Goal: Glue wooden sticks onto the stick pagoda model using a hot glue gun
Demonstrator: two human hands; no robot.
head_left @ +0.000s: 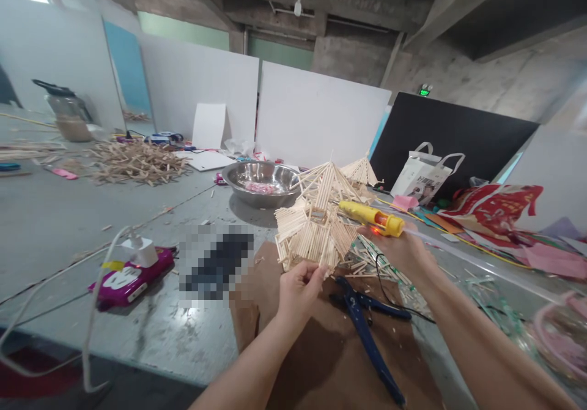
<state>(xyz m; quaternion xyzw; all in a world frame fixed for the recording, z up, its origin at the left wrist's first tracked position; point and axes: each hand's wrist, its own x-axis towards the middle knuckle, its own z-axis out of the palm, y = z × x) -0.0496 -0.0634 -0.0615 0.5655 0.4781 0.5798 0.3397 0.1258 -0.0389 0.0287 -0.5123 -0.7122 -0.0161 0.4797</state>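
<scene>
My left hand (300,290) pinches the near lower edge of a model roof made of thin wooden sticks (307,238), its fingers closed on the rim. In my right hand (403,248) is a yellow hot glue gun (371,216), with an orange glow on its body. Its nozzle points left, close to the right side of the stick model; whether it touches cannot be made out. A clear glue stick (440,248) trails out of its back. Below my hands, a brown board (321,361) carries blue-handled cutting pliers (367,330). Behind stands another pointed stick roof (362,170).
A steel bowl (261,183) stands beyond the model. Loose sticks (137,160) are heaped at the left. A purple power strip (137,281) with a white cable lies left, near a pixelated dark patch. A white bag (419,174) and coloured paper (554,257) are at the right.
</scene>
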